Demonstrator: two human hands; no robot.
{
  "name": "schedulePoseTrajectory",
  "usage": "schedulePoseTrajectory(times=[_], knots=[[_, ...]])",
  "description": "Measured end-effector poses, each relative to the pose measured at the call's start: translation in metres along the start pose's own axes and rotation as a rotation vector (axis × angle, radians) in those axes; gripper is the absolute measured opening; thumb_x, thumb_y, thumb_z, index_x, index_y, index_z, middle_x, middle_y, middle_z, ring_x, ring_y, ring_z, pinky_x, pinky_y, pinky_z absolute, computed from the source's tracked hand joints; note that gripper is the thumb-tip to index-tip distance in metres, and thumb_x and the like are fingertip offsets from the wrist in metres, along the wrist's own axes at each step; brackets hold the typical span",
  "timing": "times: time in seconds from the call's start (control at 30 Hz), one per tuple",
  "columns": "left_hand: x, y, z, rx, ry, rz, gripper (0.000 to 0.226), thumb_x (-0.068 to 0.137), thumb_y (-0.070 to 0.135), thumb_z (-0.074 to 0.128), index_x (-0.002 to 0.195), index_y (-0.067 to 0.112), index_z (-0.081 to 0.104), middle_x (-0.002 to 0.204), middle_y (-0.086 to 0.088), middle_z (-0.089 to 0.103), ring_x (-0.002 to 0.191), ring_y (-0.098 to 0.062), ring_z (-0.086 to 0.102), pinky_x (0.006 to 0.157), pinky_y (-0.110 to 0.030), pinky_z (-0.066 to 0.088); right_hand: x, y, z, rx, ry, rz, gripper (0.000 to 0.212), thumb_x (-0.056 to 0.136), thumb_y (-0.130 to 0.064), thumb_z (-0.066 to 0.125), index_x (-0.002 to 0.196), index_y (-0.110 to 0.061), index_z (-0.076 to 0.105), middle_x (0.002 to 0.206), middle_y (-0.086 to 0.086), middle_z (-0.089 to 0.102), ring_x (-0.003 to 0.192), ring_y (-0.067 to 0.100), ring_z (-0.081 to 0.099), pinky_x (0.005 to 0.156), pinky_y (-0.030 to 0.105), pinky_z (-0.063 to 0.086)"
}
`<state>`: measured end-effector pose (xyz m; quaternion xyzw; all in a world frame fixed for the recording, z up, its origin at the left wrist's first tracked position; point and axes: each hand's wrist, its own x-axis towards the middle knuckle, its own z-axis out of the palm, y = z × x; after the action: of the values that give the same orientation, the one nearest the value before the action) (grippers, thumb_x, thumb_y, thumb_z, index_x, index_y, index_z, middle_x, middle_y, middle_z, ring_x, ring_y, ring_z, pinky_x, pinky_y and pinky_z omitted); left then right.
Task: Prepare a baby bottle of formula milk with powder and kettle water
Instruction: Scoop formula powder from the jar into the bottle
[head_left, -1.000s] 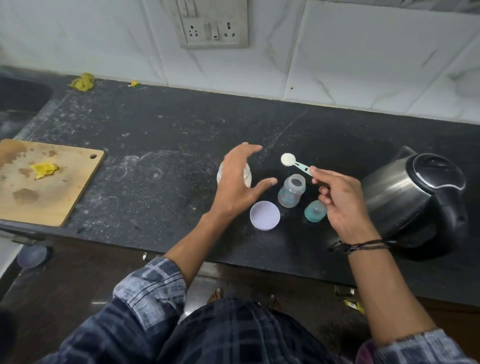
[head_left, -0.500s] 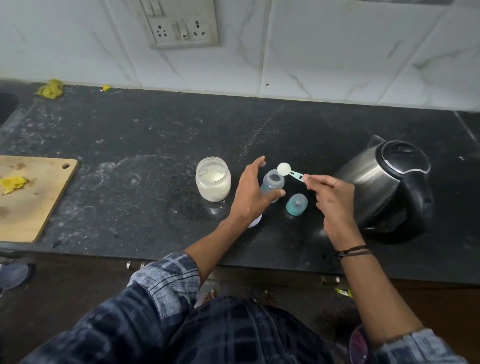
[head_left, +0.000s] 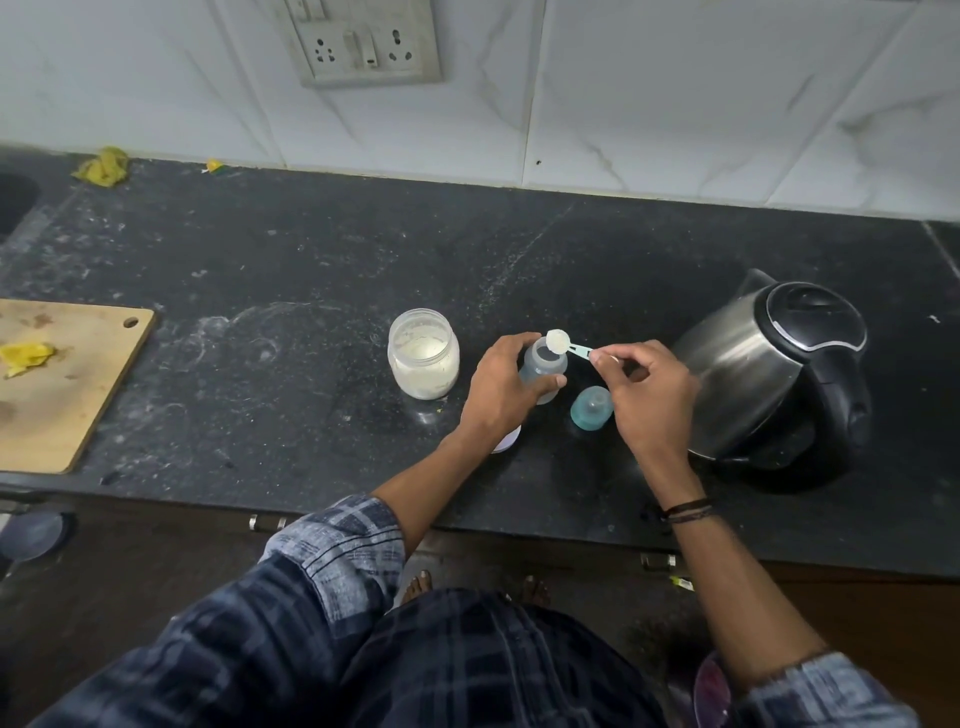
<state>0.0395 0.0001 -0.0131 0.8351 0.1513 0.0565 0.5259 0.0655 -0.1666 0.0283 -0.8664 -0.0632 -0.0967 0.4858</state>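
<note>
Clear plastic baby bottle (head_left: 540, 370) stands upright on the black stone counter (head_left: 311, 260), mouth open, near the middle of the scene. Grip: the left hand (head_left: 498, 392) wraps the bottle, thumb across the near side and fingers curled round the far side. Above it, the right hand (head_left: 649, 395) pinches the handle of a small scoop (head_left: 560, 343) between thumb and forefinger. The scoop's round bowl carries white powder and sits right over the bottle's mouth; whether it touches the rim, cannot tell. The two hands are close, apart only by the scoop's length.

Just left of the bottle: an open powder jar (head_left: 423, 356), glassy, roughly half full of pale powder. Just right and nearer: a teal cap (head_left: 589, 410) standing on the counter, partly behind the right hand. A pale round lid (head_left: 508, 442) lies flat under the left wrist, mostly hidden.

Further right: a steel kettle (head_left: 753, 374) with black lid and handle, closed, spout toward the wall. Dark thread bands (head_left: 687, 510) circle the right wrist.

Far left: a wooden cutting board (head_left: 67, 395), stained, with a yellow scrap (head_left: 26, 356) on it. Another yellow scrap lies at the back edge by the wall (head_left: 101, 165). A socket plate (head_left: 369, 41) sits on the white marbled tiles above
</note>
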Motion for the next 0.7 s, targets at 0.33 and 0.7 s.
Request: schedulePoseTrajectory(times=[0.33,0.7], knots=[[0.004,-0.006,0.003,-0.028,0.008,-0.012,0.055,0.077,0.025,0.089,0.126,0.023,0.064,0.125,0.006,0.068,0.116,-0.013,0.064,0.105,-0.042,0.051,-0.008,0.004,0.001,-0.401,0.024,-0.474,0.008,0.094,-0.019,0.074,0.094,-0.011,0.077,0.088,0.001,0.065,0.076,0.020,0.062,0.056,0.032,0.048],[0.007,-0.010,0.003,-0.020,-0.001,-0.008,0.058,0.076,0.029,0.090,0.127,0.022,0.063,0.126,0.005,0.068,0.116,-0.014,0.064,0.104,-0.042,0.053,-0.011,0.014,0.004,-0.516,0.026,-0.684,0.011,0.099,-0.016,0.068,0.094,-0.008,0.074,0.086,0.005,0.062,0.066,0.022,0.057,0.044,0.039,0.050]])
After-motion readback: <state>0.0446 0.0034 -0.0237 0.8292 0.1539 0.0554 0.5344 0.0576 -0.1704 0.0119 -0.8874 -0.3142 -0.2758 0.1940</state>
